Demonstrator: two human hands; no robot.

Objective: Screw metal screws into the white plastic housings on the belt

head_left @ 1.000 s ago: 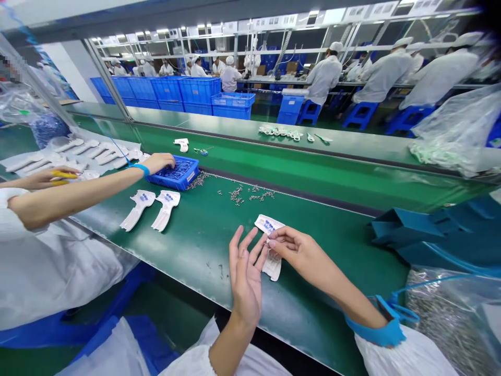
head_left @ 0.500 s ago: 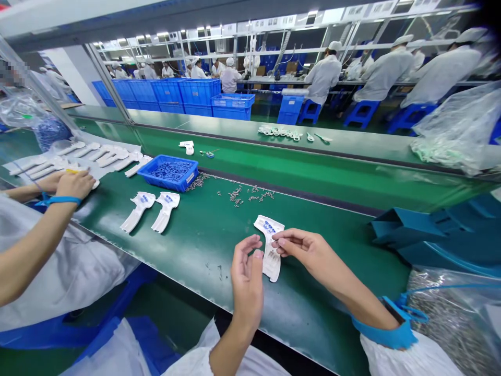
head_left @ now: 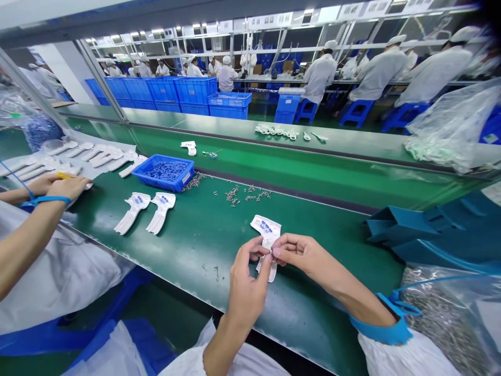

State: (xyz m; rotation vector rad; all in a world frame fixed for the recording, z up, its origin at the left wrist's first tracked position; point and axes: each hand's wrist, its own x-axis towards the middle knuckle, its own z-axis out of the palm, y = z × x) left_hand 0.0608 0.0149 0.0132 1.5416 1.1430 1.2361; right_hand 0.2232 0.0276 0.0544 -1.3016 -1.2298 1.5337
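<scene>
A white plastic piece with blue print (head_left: pixel 267 235) stands between my hands, over the green conveyor belt (head_left: pixel 203 250). My left hand (head_left: pixel 248 282) grips its lower part, and my right hand (head_left: pixel 301 256) pinches it from the right. Their fingertips meet on the piece and hide its middle. A small metal part may be there, but I cannot tell. Several tiny metal parts (head_left: pixel 238 196) lie scattered beyond my hands. Two more white pieces (head_left: pixel 133 211) rest on the belt to the left.
A blue tray of small blue parts (head_left: pixel 164 173) sits on the belt. A co-worker's hand (head_left: pixel 66 187) rests on a row of white pieces at left. A teal box (head_left: pixel 407 224) and a bag of metal parts (head_left: pixel 442 318) lie right.
My left hand has closed from spread fingers onto the white piece. The co-worker's hand has moved left from the blue tray to the row of white pieces.
</scene>
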